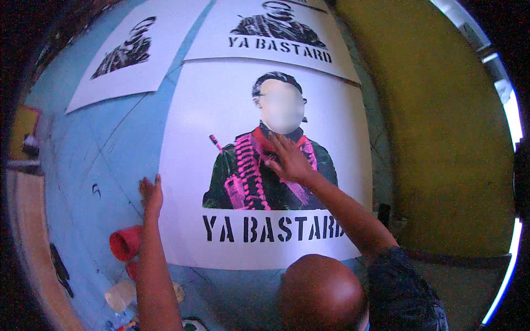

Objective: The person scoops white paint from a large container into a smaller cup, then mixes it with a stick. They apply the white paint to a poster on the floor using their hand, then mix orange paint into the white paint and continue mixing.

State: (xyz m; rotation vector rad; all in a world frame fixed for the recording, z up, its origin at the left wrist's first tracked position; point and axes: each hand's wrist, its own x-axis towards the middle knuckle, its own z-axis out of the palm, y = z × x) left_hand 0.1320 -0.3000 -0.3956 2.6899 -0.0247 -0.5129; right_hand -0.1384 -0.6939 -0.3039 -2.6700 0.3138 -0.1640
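1. Blue surface (110, 143) from seven to eleven o'clock, with a left poster (88, 94) at ten.
2. Red cylinder (125, 243) at eight, beside the left forearm.
3. Left hand (151, 196) just below nine, at the main poster's edge; I cannot tell whether its fingers are together or touching it.
4. Main poster (182, 165) at the dial's centre, overlapping an upper poster (212, 41) at twelve.
5. Right hand (291, 160) over the printed chest, thumb apart, fingers slightly spread toward eleven.
6. Olive panel (450, 138) at three.

Left hand (151, 196) forward on outstretched forearm (157, 270); right hand (289, 160) palm down, arm (353, 214) slanting inward
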